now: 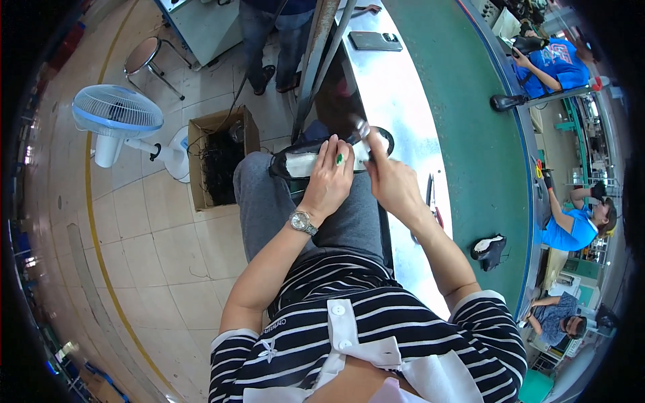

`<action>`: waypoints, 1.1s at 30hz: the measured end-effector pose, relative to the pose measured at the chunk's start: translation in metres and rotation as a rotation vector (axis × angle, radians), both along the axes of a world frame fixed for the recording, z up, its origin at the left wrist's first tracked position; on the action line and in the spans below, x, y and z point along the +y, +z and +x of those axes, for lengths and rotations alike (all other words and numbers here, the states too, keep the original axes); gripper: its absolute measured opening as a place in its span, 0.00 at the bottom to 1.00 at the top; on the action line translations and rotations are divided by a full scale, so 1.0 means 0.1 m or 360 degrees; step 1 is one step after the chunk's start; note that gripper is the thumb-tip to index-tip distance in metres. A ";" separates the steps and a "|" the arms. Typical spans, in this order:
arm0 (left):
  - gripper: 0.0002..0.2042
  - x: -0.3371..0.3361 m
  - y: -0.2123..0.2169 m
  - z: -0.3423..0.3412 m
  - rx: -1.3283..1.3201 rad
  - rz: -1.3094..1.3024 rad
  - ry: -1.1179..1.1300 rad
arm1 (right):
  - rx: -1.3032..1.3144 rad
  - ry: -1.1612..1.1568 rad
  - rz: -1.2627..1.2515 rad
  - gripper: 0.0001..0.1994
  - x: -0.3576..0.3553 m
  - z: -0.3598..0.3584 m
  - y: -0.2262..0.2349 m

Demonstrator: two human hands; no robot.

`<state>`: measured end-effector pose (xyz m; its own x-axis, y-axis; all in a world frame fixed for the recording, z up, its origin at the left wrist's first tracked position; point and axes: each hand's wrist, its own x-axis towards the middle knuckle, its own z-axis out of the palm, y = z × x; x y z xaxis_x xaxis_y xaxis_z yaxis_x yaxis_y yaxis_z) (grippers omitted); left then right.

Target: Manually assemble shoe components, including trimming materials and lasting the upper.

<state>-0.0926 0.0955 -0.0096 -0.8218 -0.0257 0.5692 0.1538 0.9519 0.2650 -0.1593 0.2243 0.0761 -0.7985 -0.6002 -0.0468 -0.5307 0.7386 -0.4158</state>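
Centrally, left hand [329,180] and right hand [393,185] gripping black shoe [295,161], table edge [376,134] alongside.

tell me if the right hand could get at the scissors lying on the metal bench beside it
Probably yes: the scissors lie bare on the metal bench just beside the right hand, nothing between, though that hand is busy at the black shoe.
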 end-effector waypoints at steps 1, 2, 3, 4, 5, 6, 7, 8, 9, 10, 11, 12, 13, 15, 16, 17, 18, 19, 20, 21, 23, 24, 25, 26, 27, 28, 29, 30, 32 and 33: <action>0.19 -0.01 0.15 -0.02 -0.0133 0.0234 -0.0007 | 0.0013 0.0054 0.0118 0.36 0.04 -0.02 -0.10; 0.19 -0.03 0.25 -0.03 -0.0269 0.0466 -0.0007 | 0.0023 0.0114 0.0234 0.36 0.05 -0.04 -0.13; 0.19 -0.10 0.28 -0.04 -0.0267 0.0466 -0.0010 | 0.0026 0.0111 0.0234 0.36 0.06 -0.09 -0.12; 0.26 -0.20 0.29 -0.02 -0.0384 0.0261 0.0070 | -0.0002 0.0160 0.0298 0.36 0.04 -0.12 -0.04; 0.35 -0.28 0.28 0.04 -0.0507 0.0056 0.0148 | -0.0036 0.0208 0.0361 0.36 0.03 -0.13 0.02; 0.33 -0.29 0.20 0.09 -0.0511 0.0095 0.0089 | -0.0104 0.0240 0.0334 0.38 0.04 -0.13 0.08; 0.33 -0.27 0.16 0.11 -0.0515 0.0099 0.0094 | -0.0108 0.0246 0.0336 0.38 0.02 -0.10 0.12; 0.33 -0.25 0.13 0.13 -0.0403 -0.0022 0.0114 | 0.0029 0.0233 0.0157 0.39 0.01 -0.04 0.14; 0.32 -0.24 0.09 0.15 -0.0292 -0.0142 0.0134 | 0.0164 0.0219 -0.0023 0.40 -0.01 0.01 0.13; 0.30 -0.23 0.10 0.15 -0.0304 -0.0146 0.0113 | 0.0161 0.0216 -0.0021 0.40 -0.04 0.06 0.11; 0.30 -0.21 0.07 0.17 -0.0307 -0.0145 0.0110 | 0.0169 0.0196 0.0014 0.41 -0.07 0.11 0.06; 0.29 -0.19 0.03 0.18 -0.0286 -0.0250 0.0125 | 0.0179 0.0176 0.0049 0.42 -0.08 0.14 0.03; 0.27 -0.19 0.02 0.18 -0.0260 -0.0358 0.0139 | 0.0182 0.0170 0.0048 0.42 -0.09 0.12 0.02; 0.23 -0.21 -0.01 0.18 -0.0170 -0.0320 0.0126 | 0.0009 0.0336 0.0415 0.42 -0.13 0.05 0.01; 0.20 -0.20 -0.02 0.21 -0.0098 -0.0270 0.0130 | 0.0080 0.0407 0.0311 0.42 -0.12 0.05 0.07; 0.20 -0.20 -0.02 0.22 -0.0103 -0.0262 0.0135 | 0.0075 0.0414 0.0319 0.42 -0.14 0.08 0.09; 0.20 -0.21 -0.03 0.23 -0.0092 -0.0240 0.0122 | 0.0166 0.0365 0.0152 0.42 -0.16 0.14 0.10; 0.19 -0.21 -0.01 0.23 -0.0071 -0.0224 0.0108 | 0.0266 0.0311 -0.0020 0.43 -0.19 0.18 0.12; 0.19 -0.21 -0.03 0.23 -0.0065 -0.0221 0.0113 | 0.0323 0.0270 -0.0074 0.42 -0.19 0.21 0.05; 0.19 -0.19 -0.08 0.22 -0.0062 -0.0277 0.0107 | 0.0329 0.0275 -0.0072 0.42 -0.18 0.20 0.00; 0.19 -0.21 -0.13 0.21 -0.0049 -0.0338 0.0096 | 0.0075 0.0351 0.0333 0.42 -0.22 0.16 -0.05; 0.19 -0.22 -0.15 0.21 -0.0026 -0.0278 0.0102 | 0.0058 0.0405 0.0308 0.43 -0.21 0.14 -0.02; 0.19 -0.21 -0.14 0.23 -0.0008 -0.0213 0.0109 | 0.0060 0.0407 0.0312 0.43 -0.22 0.16 0.01; 0.19 -0.20 -0.15 0.24 -0.0007 -0.0208 0.0112 | 0.0143 0.0380 0.0195 0.44 -0.23 0.19 0.03; 0.18 -0.20 -0.14 0.26 -0.0032 -0.0210 0.0116 | 0.0226 0.0354 0.0078 0.45 -0.24 0.22 0.04; 0.18 -0.20 -0.12 0.25 -0.0052 -0.0213 0.0122 | 0.0233 0.0361 0.0081 0.45 -0.25 0.24 0.02; 0.18 -0.20 -0.11 0.25 -0.0047 -0.0211 0.0130 | 0.0216 0.0322 0.0129 0.44 -0.25 0.25 -0.04; 0.18 -0.20 -0.09 0.24 -0.0072 -0.0123 0.0150 | 0.0199 0.0283 0.0175 0.44 -0.25 0.26 -0.07; 0.18 -0.23 0.07 0.23 -0.0094 -0.0034 0.0163 | 0.0117 0.0337 0.0309 0.43 -0.28 0.18 -0.01; 0.19 -0.26 0.22 0.23 -0.0196 0.0004 0.0308 | 0.0028 0.0385 0.0442 0.42 -0.29 0.14 0.03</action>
